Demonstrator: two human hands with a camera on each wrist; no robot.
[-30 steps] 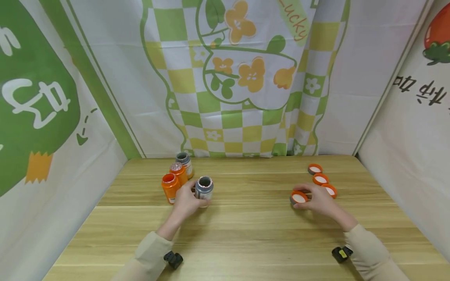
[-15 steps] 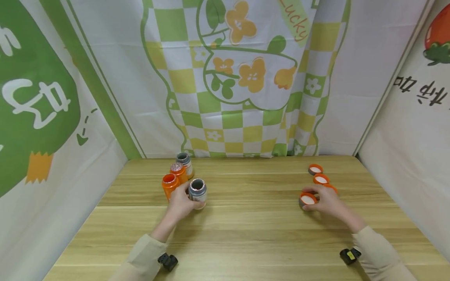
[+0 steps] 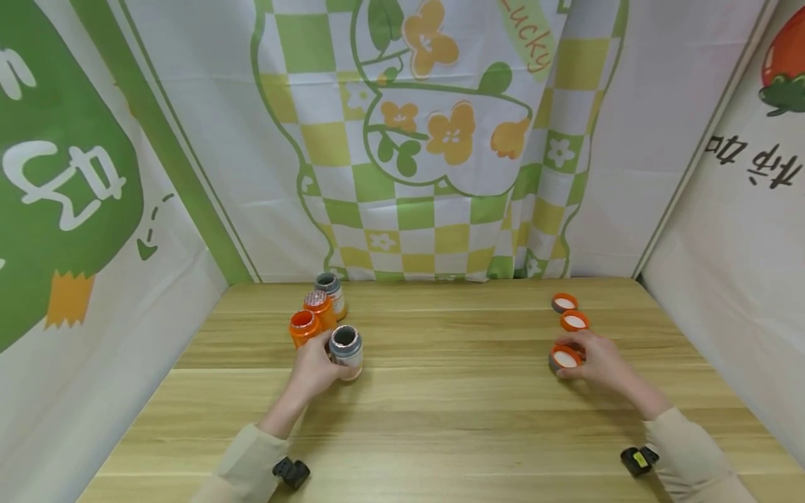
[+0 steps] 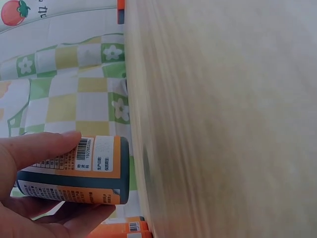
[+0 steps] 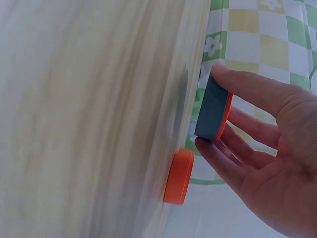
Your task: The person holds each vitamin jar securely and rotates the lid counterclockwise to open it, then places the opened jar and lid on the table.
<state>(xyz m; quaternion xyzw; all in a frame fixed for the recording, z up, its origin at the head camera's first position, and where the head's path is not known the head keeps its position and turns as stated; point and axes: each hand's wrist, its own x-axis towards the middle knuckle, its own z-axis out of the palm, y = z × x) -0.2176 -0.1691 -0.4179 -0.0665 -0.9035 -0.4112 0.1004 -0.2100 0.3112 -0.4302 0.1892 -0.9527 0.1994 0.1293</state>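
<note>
My left hand (image 3: pixel 312 367) grips an uncapped pill bottle (image 3: pixel 347 356), grey at the neck, upright with its mouth facing up. In the left wrist view the bottle's base is close over the table, thumb and fingers round its orange-and-grey label. Far to the right, my right hand (image 3: pixel 600 360) pinches a round cap (image 3: pixel 564 358) between thumb and fingers. The cap is dark grey outside with an orange rim, its white liner facing up. Seen from the right wrist, the cap (image 5: pixel 214 111) is just above the table, near an orange cap (image 5: pixel 179 177).
Left of the held bottle stand an orange bottle (image 3: pixel 305 327), another orange bottle (image 3: pixel 319 307) with a shiny top, and a grey-necked bottle (image 3: pixel 330 293). Two more caps lie upturned at the right, a grey-sided cap (image 3: pixel 564 302) and an orange cap (image 3: pixel 575 321). A curtain hangs behind the table.
My left hand has carried the bottle left and slightly nearer. My right hand has moved right with its cap, and it now covers another cap that showed earlier.
</note>
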